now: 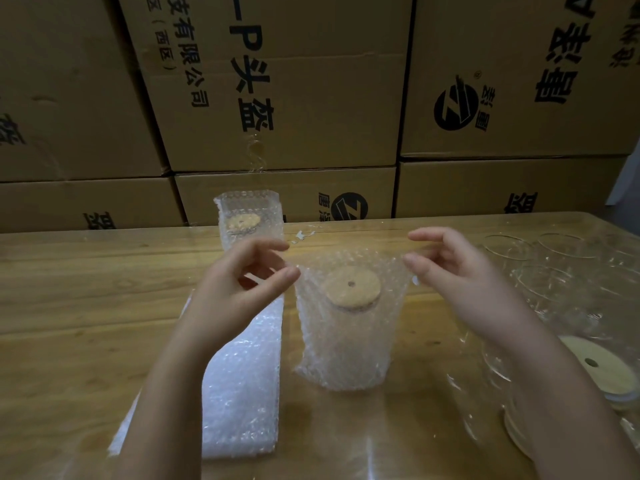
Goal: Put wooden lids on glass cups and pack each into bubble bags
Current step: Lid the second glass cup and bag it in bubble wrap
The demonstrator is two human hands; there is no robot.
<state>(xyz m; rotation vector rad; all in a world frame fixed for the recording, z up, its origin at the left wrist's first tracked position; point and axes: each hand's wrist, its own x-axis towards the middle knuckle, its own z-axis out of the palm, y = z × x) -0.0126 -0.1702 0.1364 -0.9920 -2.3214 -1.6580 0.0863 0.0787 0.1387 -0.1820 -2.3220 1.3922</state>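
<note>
Bubble bag (346, 344) pinched (left hand (235, 292), right hand (457, 282)).

Stacked brown cardboard boxes (311, 98) fill the upper half of the frame, packed tight in rows and running past the top edge. Black Chinese characters are printed on their faces, many turned sideways. A round black logo (455, 107) sits at the upper right, and a second logo (349, 206) lower down near the centre. Wrinkled clear tape (256, 154) crosses the seam of the central box. Below, a wooden surface (86, 289) with pale grain and a glossy sheen spans the whole width, its far edge close against the boxes. The light is dim and warm. A pale patch (628, 181) at the right edge is too unclear to identify.
</note>
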